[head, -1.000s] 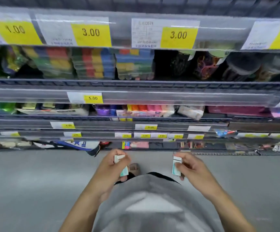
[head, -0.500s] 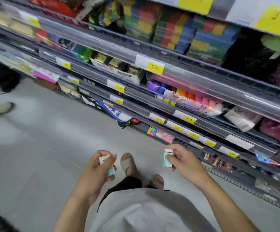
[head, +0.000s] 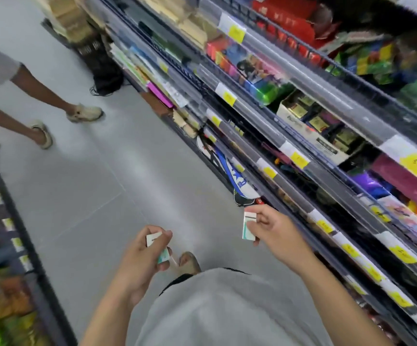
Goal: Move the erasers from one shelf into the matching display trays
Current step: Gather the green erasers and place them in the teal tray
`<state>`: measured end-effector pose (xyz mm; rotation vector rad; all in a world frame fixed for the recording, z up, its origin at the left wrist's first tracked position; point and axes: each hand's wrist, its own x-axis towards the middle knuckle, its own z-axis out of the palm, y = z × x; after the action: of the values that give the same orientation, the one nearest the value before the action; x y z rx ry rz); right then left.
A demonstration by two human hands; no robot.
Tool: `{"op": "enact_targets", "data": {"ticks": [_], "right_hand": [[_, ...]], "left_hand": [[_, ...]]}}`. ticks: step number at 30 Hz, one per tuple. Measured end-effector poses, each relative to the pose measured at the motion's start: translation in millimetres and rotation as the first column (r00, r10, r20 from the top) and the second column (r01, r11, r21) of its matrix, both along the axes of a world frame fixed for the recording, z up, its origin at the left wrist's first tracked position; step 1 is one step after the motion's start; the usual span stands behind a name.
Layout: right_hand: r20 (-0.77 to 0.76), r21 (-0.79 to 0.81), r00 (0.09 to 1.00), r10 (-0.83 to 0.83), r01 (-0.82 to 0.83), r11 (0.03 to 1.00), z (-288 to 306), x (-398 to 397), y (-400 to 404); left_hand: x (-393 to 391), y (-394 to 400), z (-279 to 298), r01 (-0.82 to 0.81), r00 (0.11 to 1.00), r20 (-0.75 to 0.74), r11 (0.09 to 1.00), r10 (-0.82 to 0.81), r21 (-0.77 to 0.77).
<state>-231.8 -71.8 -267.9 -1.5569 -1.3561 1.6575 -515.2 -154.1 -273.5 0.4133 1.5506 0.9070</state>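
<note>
My left hand (head: 141, 257) grips a small white eraser with a teal sleeve (head: 163, 255) low in the view, above the grey floor. My right hand (head: 273, 232) pinches a second white and teal eraser (head: 249, 226) by its edge, just in front of the lower shelves. Both hands hover over the aisle, apart from each other and not touching any shelf. No display tray for erasers is plainly visible; the picture is blurred.
Stocked shelves with yellow price tags (head: 299, 159) run diagonally along the right. Another shelf unit (head: 7, 245) lines the left edge. A person's legs in light shoes (head: 85, 113) stand up the aisle at the left. My foot (head: 188, 262) shows below my hands.
The view has swung left, from facing the shelves to looking down the aisle. Both hands still hold their erasers in about the same pose. Another person's legs have come into view.
</note>
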Motion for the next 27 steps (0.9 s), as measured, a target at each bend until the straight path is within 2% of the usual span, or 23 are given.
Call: {"op": "enact_targets", "data": {"ticks": [7, 11, 20, 23, 27], "right_hand": [[0.061, -0.048, 0.998, -0.017, 0.02, 0.999, -9, -69, 40], [0.027, -0.094, 0.998, -0.055, 0.057, 0.994, -12, -99, 76], [0.046, -0.075, 0.999, -0.021, 0.025, 0.997, -23, -153, 207], [0.027, -0.029, 1.0, 0.009, -0.008, 1.0, -14, -169, 258], [0.008, 0.037, 0.999, -0.034, 0.034, 0.999, 12, -183, 312]], "left_hand": [[-84, 65, 18, 0.014, 1.0, 0.015, 0.999, -0.015, 0.042], [-114, 114, 26, 0.025, 1.0, 0.012, 0.998, -0.025, 0.051], [-162, 221, 17, -0.037, 0.997, -0.062, 0.999, 0.037, 0.015], [-170, 259, 18, -0.021, 0.998, -0.059, 1.0, 0.022, 0.023], [-178, 314, 27, 0.02, 0.999, -0.05, 0.998, -0.017, 0.058]]}}
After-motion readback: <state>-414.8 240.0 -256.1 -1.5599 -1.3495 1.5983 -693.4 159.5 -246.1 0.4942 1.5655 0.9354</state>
